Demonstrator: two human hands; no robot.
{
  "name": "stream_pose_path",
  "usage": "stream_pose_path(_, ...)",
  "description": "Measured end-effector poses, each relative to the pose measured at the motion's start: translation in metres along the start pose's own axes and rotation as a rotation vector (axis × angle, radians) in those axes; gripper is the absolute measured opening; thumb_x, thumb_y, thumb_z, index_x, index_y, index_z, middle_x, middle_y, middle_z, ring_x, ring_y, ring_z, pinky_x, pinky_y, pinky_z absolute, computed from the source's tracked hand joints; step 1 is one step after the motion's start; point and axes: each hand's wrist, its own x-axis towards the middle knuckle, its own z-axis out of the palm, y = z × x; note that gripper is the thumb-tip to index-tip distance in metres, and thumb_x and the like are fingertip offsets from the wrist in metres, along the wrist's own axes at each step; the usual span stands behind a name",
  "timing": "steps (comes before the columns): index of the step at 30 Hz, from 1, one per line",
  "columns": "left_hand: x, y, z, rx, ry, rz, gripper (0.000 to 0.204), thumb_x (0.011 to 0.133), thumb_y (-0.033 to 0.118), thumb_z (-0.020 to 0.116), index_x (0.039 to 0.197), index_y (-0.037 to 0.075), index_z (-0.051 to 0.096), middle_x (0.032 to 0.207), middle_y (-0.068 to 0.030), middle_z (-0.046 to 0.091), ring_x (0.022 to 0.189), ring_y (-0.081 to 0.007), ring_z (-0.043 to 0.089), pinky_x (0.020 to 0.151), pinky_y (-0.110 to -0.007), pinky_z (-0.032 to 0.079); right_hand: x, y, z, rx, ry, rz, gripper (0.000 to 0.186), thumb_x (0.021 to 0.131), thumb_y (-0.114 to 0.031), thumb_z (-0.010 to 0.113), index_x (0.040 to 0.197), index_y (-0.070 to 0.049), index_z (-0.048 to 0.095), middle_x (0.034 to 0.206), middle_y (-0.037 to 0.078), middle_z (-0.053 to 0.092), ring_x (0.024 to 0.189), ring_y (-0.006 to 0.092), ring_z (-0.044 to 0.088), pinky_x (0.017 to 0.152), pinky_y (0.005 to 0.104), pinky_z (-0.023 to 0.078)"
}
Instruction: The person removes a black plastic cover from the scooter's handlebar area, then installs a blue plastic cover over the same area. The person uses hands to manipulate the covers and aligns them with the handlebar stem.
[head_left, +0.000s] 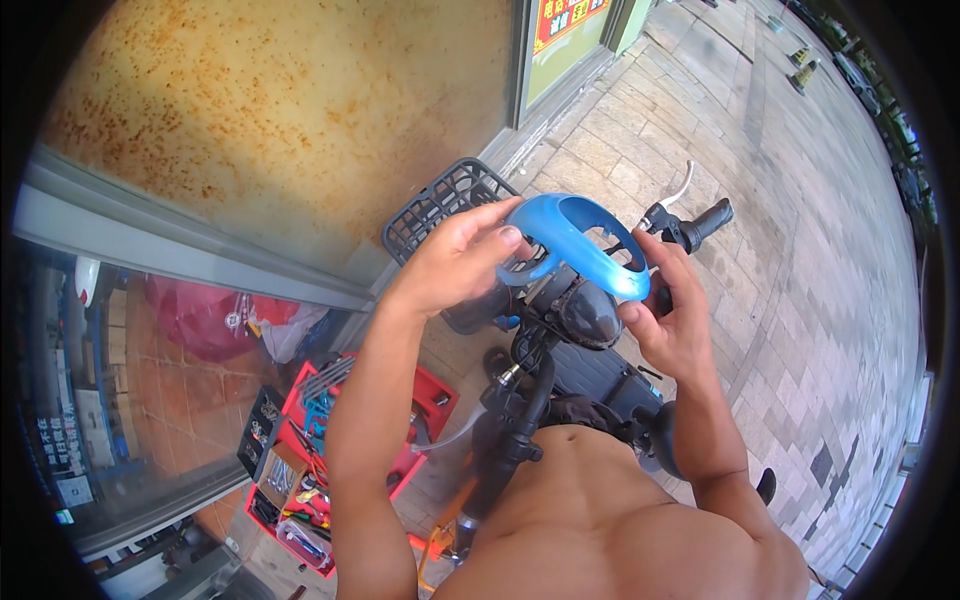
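Observation:
My two hands hold a glossy blue plastic cover [570,250], a curved shell with an oval opening, above the handlebar of an electric bike. On its left end the fingers and thumb of my left hand [452,252] are closed. At the right edge my right hand [672,310] grips it, thumb low and fingers behind the rim. Just below the cover sits a dark rounded unit [588,318] at the handlebar's centre. Beyond my right hand are a black handlebar grip [708,225] and a silver brake lever [682,184]. Another black grip [522,428] lies nearer my body.
A black basket [432,212] stands at the bike's front, close to the wall. To the left, a red toolbox [437,388] on the ground holds several tools. A glass door [200,390] and a stained panel [300,100] border the left side; paving [800,280] stretches right.

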Motion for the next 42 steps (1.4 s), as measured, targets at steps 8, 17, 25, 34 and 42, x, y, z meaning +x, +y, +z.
stream_pose_path(8,-0.007,-0.009,-0.006,-0.087,-0.068,0.079,0.051,0.092,0.014,0.055,0.139,0.002,0.039,0.097,-0.0058,0.062,0.053,-0.0038,0.041,0.046,-0.018,0.034,-0.008,-0.013,-0.005,0.025,-0.047,0.011,0.081,0.069,-0.041,0.080,0.132,-0.002,0.049,0.106,0.010,0.052,0.059,0.0084,0.045,0.050,0.0208,0.038)
stream_pose_path(17,-0.012,-0.011,-0.008,-0.104,-0.090,0.137,0.059,0.089,0.016,0.060,0.141,0.001,0.036,0.108,-0.0056,0.058,0.063,-0.0055,0.045,0.054,-0.019,0.038,-0.014,-0.018,-0.005,0.049,-0.083,0.004,0.084,0.065,-0.032,0.085,0.134,-0.003,0.048,0.113,0.011,0.051,0.060,0.0074,0.046,0.049,0.0195,0.038)
stream_pose_path(25,-0.014,-0.007,-0.004,-0.101,-0.079,0.133,0.061,0.086,0.009,0.064,0.141,0.002,0.038,0.112,-0.0035,0.056,0.071,-0.0039,0.051,0.056,-0.018,0.039,-0.019,-0.013,-0.008,0.047,-0.099,0.053,0.080,0.065,-0.021,0.080,0.135,-0.003,0.046,0.120,0.013,0.050,0.059,0.0074,0.046,0.049,0.0194,0.040)
stream_pose_path(34,-0.018,0.008,0.007,0.027,-0.048,0.074,0.054,0.089,0.005,0.061,0.138,-0.003,0.040,0.114,-0.0051,0.059,0.084,-0.0051,0.055,0.071,-0.021,0.047,-0.025,0.007,-0.013,0.178,-0.144,0.116,0.071,0.072,-0.021,0.073,0.134,0.001,0.045,0.117,0.013,0.053,0.055,0.0061,0.045,0.051,0.0197,0.038)
stream_pose_path(42,-0.016,0.028,0.021,0.110,-0.019,-0.028,0.048,0.092,0.014,0.058,0.134,-0.005,0.045,0.084,-0.0014,0.062,0.070,-0.0037,0.053,0.060,-0.019,0.043,-0.031,0.023,-0.014,0.293,-0.078,0.139,0.055,0.082,-0.019,0.067,0.130,0.001,0.049,0.104,0.006,0.058,0.058,0.0054,0.047,0.054,0.0203,0.038)
